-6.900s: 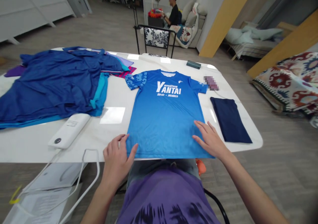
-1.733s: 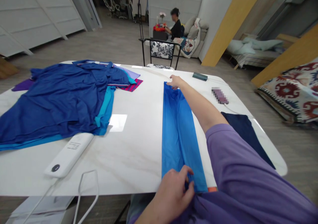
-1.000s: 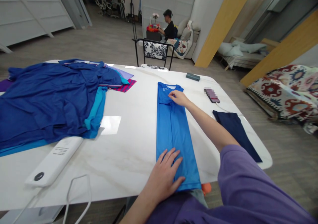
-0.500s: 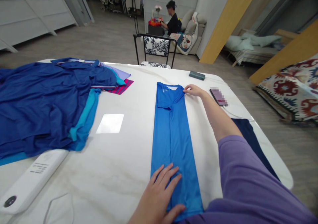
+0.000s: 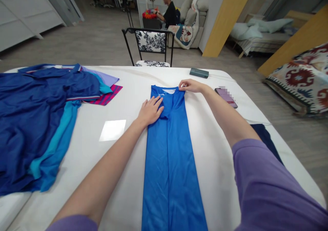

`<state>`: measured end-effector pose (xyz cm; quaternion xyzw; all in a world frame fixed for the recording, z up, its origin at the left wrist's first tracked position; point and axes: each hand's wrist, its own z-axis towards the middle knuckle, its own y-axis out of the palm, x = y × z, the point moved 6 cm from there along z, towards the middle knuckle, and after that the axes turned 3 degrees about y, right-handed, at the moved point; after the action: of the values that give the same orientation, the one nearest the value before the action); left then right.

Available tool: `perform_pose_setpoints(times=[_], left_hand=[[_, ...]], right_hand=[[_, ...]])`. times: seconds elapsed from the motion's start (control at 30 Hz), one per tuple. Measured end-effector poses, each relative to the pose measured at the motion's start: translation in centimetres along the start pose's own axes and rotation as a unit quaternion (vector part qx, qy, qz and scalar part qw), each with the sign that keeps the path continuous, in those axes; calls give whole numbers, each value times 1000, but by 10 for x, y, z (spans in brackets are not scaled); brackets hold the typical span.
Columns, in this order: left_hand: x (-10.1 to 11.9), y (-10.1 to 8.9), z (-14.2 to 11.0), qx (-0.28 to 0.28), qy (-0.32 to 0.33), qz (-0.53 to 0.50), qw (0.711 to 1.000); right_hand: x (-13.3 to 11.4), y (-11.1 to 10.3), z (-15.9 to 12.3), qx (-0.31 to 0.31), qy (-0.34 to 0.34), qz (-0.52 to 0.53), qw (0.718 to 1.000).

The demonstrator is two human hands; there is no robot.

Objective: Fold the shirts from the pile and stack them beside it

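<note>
A bright blue T-shirt [image 5: 167, 162], folded into a long narrow strip, lies on the white table with its collar at the far end. My left hand [image 5: 151, 111] rests flat on the folded sleeve near the collar, fingers stretched out. At the shirt's far right corner, my right hand [image 5: 188, 85] pinches the fabric between thumb and fingers. The near end of the shirt runs out of the bottom of the view.
Dark blue, turquoise and striped shirts [image 5: 46, 97] are heaped at the left. A dark grey box [image 5: 199, 73], a phone [image 5: 226, 97] and navy cloth [image 5: 266, 138] lie to the right. Behind the table [image 5: 115, 162] stand a chair [image 5: 151, 42] and a seated person [image 5: 169, 10].
My left hand has moved from the shirt's near end up to the folded sleeve by the collar. The right hand still pinches the far right corner. The view has shifted somewhat.
</note>
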<state>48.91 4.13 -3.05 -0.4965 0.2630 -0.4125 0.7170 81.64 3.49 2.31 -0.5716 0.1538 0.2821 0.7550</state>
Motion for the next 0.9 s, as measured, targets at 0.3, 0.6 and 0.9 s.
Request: perform_pose_setpoints(times=[0.3,0.6,0.9], left_hand=[[-18,5,-24,42,-47,35,997],[-23,-9,-19,56,-56,-38,996],[76,-9,-74,-36,139,-1,990]], right_hand=[[29,-1,15,-11,81,-20,996],[-31,19,-30,185,67,-106,975],[-186,184,-299,69,-2,-160,985]])
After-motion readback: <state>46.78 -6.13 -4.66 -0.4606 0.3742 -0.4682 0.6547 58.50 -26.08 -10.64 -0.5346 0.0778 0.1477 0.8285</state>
